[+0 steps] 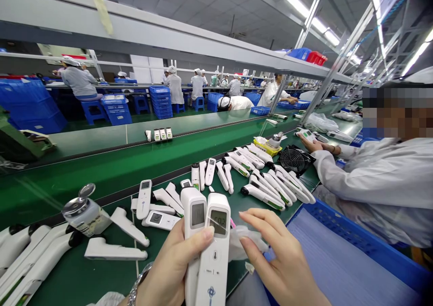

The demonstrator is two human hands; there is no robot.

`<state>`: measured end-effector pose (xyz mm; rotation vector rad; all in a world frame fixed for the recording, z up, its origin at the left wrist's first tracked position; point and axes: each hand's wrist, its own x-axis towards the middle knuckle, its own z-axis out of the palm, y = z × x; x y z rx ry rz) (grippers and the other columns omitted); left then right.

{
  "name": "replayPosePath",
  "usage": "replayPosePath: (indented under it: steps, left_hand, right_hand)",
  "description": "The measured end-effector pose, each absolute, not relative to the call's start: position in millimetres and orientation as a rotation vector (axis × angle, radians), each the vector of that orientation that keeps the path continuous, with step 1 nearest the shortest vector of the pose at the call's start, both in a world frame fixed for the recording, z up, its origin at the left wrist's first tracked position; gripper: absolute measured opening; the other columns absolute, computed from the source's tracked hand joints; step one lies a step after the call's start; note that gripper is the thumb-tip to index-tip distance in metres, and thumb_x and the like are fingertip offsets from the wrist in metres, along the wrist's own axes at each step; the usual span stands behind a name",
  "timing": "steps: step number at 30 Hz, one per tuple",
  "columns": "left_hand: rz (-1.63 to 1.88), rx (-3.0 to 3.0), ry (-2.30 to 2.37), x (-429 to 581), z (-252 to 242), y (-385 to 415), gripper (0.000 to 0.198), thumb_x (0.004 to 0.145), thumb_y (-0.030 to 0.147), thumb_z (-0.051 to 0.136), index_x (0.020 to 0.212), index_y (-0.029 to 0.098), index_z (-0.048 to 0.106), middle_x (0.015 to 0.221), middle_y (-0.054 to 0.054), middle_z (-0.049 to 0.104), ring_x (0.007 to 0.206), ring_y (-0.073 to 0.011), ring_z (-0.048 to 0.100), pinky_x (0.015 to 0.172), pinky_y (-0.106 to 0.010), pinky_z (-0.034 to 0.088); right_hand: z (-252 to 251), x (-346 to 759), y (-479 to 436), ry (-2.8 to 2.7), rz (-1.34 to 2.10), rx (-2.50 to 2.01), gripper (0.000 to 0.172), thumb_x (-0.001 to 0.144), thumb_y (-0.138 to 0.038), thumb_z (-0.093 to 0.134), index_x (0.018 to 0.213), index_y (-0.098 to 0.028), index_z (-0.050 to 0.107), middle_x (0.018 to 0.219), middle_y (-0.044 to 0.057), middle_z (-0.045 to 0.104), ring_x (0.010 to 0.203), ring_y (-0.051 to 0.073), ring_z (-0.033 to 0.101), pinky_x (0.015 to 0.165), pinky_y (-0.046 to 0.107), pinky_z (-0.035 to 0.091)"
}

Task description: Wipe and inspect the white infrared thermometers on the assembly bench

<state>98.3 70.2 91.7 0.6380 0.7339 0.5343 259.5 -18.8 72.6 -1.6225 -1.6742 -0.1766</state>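
In the left hand [169, 270], two thermometers [208, 247] stand upright side by side, screens up; just right of them, the right hand [280, 265] pinches clear film [245, 243] touching the nearer screen, fingers narrow.

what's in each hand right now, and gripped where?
Left hand holds two white thermometers side by side, gripped around their handles below the screens. Right hand pinches a clear film piece at its edge, by the fingertips.
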Motion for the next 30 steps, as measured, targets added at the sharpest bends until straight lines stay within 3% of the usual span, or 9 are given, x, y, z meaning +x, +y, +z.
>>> replayPosePath:
  steps: [5,13,22,30]
  left_hand:
    - [0.495,0.51,0.736,101.9,96.2,69.6,0.038,0.077,0.031,0.062,0.109,0.014,0.052,0.09,-0.011,0.07,0.08,-0.0205,0.066,0.07,-0.029,0.051]
    - [0.482,0.643,0.676,102.4,90.9,62.3,0.027,0.07,0.027,0.068,0.093,0.016,0.062,0.077,-0.005,0.068,0.071,-0.0171,0.063,0.062,-0.024,0.048]
    - [0.44,0.705,0.63,102.0,85.9,62.3,0.028,0.068,0.03,0.069,0.093,0.018,0.065,0.076,-0.003,0.061,0.074,-0.0155,0.058,0.067,-0.024,0.046]
    - [0.374,0.68,0.561,101.0,81.9,66.0,0.029,0.072,0.027,0.067,0.099,0.017,0.062,0.079,-0.004,0.063,0.07,-0.0132,0.057,0.07,-0.026,0.046]
  right_hand:
    - [69.1,258.5,-21.8,-1.606,-0.152,-1.562,0.036,0.085,-0.023,0.052,0.12,-0.019,0.047,0.115,0.011,0.05,0.104,0.022,0.053,0.08,0.032,0.051]
    - [68.7,245.4,-14.3,-1.534,0.041,-1.552,0.051,0.08,-0.027,0.059,0.128,-0.023,0.04,0.127,0.01,0.044,0.116,0.024,0.047,0.094,0.038,0.046]
    - [69.7,247.3,-7.2,-1.374,0.281,-1.429,0.03,0.083,-0.022,0.055,0.113,-0.023,0.058,0.123,0.01,0.054,0.111,0.023,0.054,0.086,0.036,0.053]
    - [74.1,247.9,-7.9,-1.366,0.253,-1.435,0.028,0.085,-0.021,0.052,0.111,-0.023,0.063,0.118,0.007,0.061,0.109,0.021,0.057,0.092,0.035,0.05]
